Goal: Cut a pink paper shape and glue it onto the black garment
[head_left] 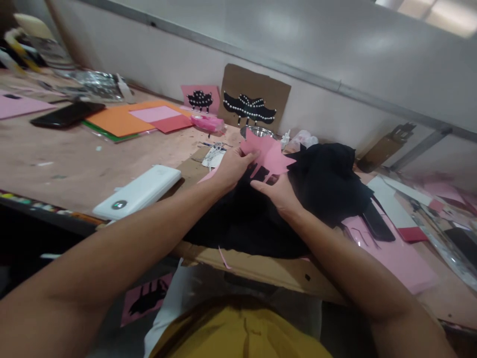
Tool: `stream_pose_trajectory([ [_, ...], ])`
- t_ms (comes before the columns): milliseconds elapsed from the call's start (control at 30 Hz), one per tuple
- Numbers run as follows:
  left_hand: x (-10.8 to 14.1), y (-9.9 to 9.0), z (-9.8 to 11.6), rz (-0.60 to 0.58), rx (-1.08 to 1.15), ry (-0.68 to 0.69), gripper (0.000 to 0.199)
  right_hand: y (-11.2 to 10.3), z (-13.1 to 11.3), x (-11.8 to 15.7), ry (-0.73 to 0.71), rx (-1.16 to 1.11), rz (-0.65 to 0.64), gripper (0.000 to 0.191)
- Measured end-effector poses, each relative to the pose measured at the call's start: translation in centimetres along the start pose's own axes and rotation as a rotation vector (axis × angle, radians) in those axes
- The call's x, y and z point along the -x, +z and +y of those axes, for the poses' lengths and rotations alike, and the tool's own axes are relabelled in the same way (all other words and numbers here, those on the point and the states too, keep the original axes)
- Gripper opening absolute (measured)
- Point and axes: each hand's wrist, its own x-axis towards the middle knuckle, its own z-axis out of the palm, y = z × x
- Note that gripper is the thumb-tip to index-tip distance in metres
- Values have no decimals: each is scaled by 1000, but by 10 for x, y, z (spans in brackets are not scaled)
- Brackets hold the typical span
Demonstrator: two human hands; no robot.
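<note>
A pink paper cutout (266,151) with pointed edges and thin strips at its bottom is held up over black cloth (253,219). My left hand (234,166) pinches its left side between thumb and fingers. At its lower right, my right hand (279,191) grips the paper, with the thumb in front and the other fingers partly hidden behind. The black cloth lies spread under both hands and bunches up to the right.
A white power bank (137,193) lies on the left, with orange sheets (114,119) behind it. Beaded black shapes on a brown card (257,89) lean on the wall. A metal bowl (257,132) sits behind the cutout; pink sheets (402,258) lie right.
</note>
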Motion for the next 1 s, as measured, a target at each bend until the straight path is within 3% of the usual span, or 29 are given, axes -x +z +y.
stream_pose_trajectory([
  [100,2,2,0,25,-62,2,17,3,-2,3,16,-107,43,68],
  [233,6,3,3,-70,52,-60,30,-3,-3,-5,117,-352,186,30],
  [333,8,1,9,-141,211,-143,28,-13,-4,-14,141,-453,192,23],
  [433,10,-2,14,-133,199,-188,24,-21,-6,-19,158,-452,167,29],
  [533,8,-6,16,-55,123,-174,13,-27,-12,-17,148,-240,290,44],
  [633,5,-9,16,65,73,-168,10,-25,-25,-5,-57,216,411,66],
  [700,4,-8,17,89,35,-181,9,-18,-34,7,-234,501,312,72],
  [800,9,-1,20,52,-18,-194,9,-2,-43,17,-301,709,107,83],
  [900,18,10,21,-4,-51,-181,11,7,-41,14,-232,771,41,83],
  [1000,26,16,22,-68,-86,-128,18,-1,-34,4,-243,675,11,61],
])
